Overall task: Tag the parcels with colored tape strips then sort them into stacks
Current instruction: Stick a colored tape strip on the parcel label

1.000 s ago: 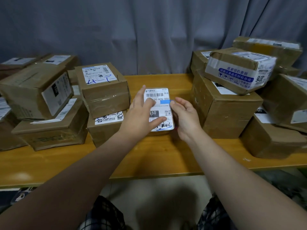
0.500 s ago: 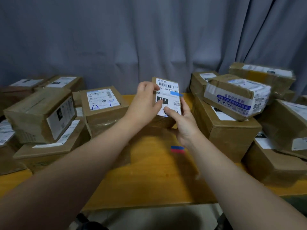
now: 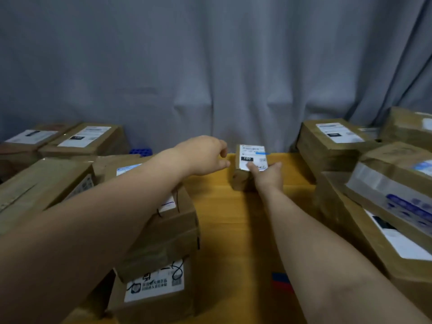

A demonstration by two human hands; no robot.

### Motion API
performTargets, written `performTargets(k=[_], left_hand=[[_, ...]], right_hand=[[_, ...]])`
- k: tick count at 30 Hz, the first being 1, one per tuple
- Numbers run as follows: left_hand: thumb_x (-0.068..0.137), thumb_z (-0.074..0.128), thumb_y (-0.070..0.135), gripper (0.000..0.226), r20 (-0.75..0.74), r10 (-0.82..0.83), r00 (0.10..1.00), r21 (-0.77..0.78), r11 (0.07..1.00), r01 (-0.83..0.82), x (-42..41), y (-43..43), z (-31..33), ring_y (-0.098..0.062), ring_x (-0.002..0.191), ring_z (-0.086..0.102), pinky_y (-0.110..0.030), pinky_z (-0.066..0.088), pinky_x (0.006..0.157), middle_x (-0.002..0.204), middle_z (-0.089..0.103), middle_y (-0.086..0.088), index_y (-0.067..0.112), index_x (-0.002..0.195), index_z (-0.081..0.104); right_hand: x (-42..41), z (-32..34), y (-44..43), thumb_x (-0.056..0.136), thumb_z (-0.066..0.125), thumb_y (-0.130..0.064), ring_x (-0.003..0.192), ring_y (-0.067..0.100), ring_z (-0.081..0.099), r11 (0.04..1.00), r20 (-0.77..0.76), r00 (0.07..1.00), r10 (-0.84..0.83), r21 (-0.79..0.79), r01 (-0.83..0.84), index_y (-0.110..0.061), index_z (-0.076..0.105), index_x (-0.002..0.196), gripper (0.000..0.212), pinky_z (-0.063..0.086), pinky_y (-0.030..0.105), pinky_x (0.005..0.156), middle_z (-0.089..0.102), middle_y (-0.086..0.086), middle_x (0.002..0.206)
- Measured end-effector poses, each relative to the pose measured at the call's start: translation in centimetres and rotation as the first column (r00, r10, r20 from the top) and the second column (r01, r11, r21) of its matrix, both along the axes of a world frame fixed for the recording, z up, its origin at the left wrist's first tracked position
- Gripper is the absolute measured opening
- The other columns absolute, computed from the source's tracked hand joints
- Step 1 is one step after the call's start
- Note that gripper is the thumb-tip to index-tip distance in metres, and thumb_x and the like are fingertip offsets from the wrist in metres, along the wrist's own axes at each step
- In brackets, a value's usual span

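A small brown parcel with a white label lies far back on the wooden table, near the curtain. A blue tape strip sticks to the label's right edge. My right hand grips the parcel's near end, thumb on the label and fingers along its right side. My left hand hovers just left of the parcel, apart from it, with loosely curled fingers that hold nothing. Blue and red tape strips lie on the table beside my right forearm.
Stacked brown parcels fill the table's left side under my left arm, with more boxes behind them. Other parcels are piled on the right. A grey curtain hangs behind the table.
The small parcel has gone from being held up in both hands to the far middle of the table. My left hand has let go and moved off to the left.
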State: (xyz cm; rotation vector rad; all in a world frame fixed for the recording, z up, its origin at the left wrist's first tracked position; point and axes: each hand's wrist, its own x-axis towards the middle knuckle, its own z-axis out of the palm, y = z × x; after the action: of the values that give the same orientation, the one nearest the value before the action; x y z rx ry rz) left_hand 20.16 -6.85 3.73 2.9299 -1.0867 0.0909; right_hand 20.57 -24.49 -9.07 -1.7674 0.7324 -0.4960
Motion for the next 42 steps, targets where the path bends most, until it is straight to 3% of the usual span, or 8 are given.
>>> performTargets(k=[6, 10, 19, 24, 29, 35, 38, 42], left_hand=[[0.095, 0.052, 0.039, 0.033, -0.038, 0.012, 0.999, -0.043, 0.999, -0.013, 0.6, 0.6, -0.3, -0.021, 0.106, 0.055, -0.034, 0.046, 0.09, 0.117, 0.061, -0.004, 0.016, 0.118, 0.058], [0.094, 0.052, 0.038, 0.031, -0.005, 0.031, 0.999, -0.047, 0.998, -0.032, -0.1, 0.8, 0.3, -0.024, 0.107, 0.054, -0.031, 0.045, 0.086, 0.116, 0.061, -0.005, 0.016, 0.116, 0.059], [0.094, 0.052, 0.036, 0.039, 0.092, 0.197, 0.976, -0.142, 0.973, -0.183, -6.8, 6.6, 3.8, -0.029, 0.117, 0.052, -0.037, 0.044, 0.093, 0.128, 0.055, -0.011, 0.014, 0.126, 0.054], [0.092, 0.053, 0.039, 0.048, 0.097, 0.351, 0.932, -0.249, 0.915, -0.318, -11.3, 10.9, 3.3, -0.035, 0.119, 0.048, -0.041, 0.04, 0.099, 0.131, 0.047, -0.017, 0.012, 0.132, 0.047], [0.088, 0.048, 0.055, 0.072, -0.235, 0.476, 0.847, -0.34, 0.777, -0.53, -13.4, 13.8, -0.5, -0.032, 0.127, 0.045, -0.035, 0.036, 0.102, 0.141, 0.045, -0.012, 0.008, 0.141, 0.037], [0.09, 0.063, 0.027, 0.066, -0.324, 0.282, 0.903, -0.778, 0.464, -0.424, -15.3, 12.9, -1.8, -0.024, 0.13, 0.044, -0.029, 0.034, 0.103, 0.139, 0.047, -0.007, 0.004, 0.142, 0.029], [0.088, 0.066, 0.02, 0.078, -0.229, 0.165, 0.959, -0.861, 0.426, -0.279, -16.1, 11.6, -1.7, -0.016, 0.133, 0.035, -0.025, 0.028, 0.106, 0.146, 0.029, -0.006, 0.01, 0.149, 0.019], [0.084, 0.071, 0.021, 0.085, -0.186, 0.061, 0.981, -0.884, 0.426, -0.194, -16.9, 9.6, -3.7, -0.006, 0.128, 0.029, -0.029, 0.023, 0.115, 0.145, 0.021, -0.003, 0.014, 0.149, 0.016]], right_hand=[[3.1, 2.1, 0.3, 0.088, 0.059, -0.05, 0.126, 0.035, 0.043, 0.943, -0.235, 0.971, 0.052, -0.307, -0.125, -0.009, 0.038, 0.13, 0.062, 0.039, 0.041, 0.096, 0.049, 0.015, 0.136], [1.5, 4.8, 1.9, 0.092, 0.056, -0.044, 0.127, 0.036, 0.037, 0.826, -0.208, 0.975, 0.073, -0.535, -0.176, -0.008, 0.04, 0.131, 0.056, 0.033, 0.039, 0.1, 0.043, 0.018, 0.137], [-8.0, 12.1, 8.5, 0.095, 0.052, -0.04, 0.124, 0.034, 0.045, 0.675, -0.13, 0.897, 0.422, -0.615, -0.407, -0.008, 0.052, 0.125, 0.044, 0.035, 0.033, 0.097, 0.054, 0.017, 0.129], [-14.2, 13.6, 12.6, 0.095, 0.049, -0.049, 0.085, 0.025, 0.057, 0.652, -0.222, 0.803, 0.552, -0.485, -0.583, -0.007, 0.059, 0.091, 0.044, 0.038, 0.027, 0.062, 0.061, 0.008, 0.091], [-17.9, 10.8, 15.0, 0.095, 0.046, -0.054, 0.118, 0.026, 0.048, 0.725, -0.258, 0.724, 0.639, -0.113, -0.68, -0.008, 0.043, 0.14, 0.064, 0.037, 0.033, 0.088, 0.049, 0.005, 0.13], [-18.7, 9.3, 14.2, 0.087, 0.063, -0.039, 0.11, 0.017, 0.055, 0.792, 0.036, 0.804, 0.594, 0.147, -0.592, -0.017, 0.051, 0.124, 0.045, 0.048, 0.042, 0.094, 0.058, 0.0, 0.126], [-19.0, 10.0, 12.6, 0.082, 0.07, -0.042, 0.104, 0.014, 0.058, 0.808, 0.266, 0.837, 0.478, 0.24, -0.538, -0.017, 0.051, 0.119, 0.047, 0.052, 0.039, 0.089, 0.061, 0.001, 0.121], [-20.4, 9.5, 10.1, 0.084, 0.073, -0.026, 0.099, 0.011, 0.061, 0.872, 0.38, 0.815, 0.438, 0.041, -0.487, -0.023, 0.043, 0.119, 0.046, 0.05, 0.022, 0.073, 0.06, -0.005, 0.111]])
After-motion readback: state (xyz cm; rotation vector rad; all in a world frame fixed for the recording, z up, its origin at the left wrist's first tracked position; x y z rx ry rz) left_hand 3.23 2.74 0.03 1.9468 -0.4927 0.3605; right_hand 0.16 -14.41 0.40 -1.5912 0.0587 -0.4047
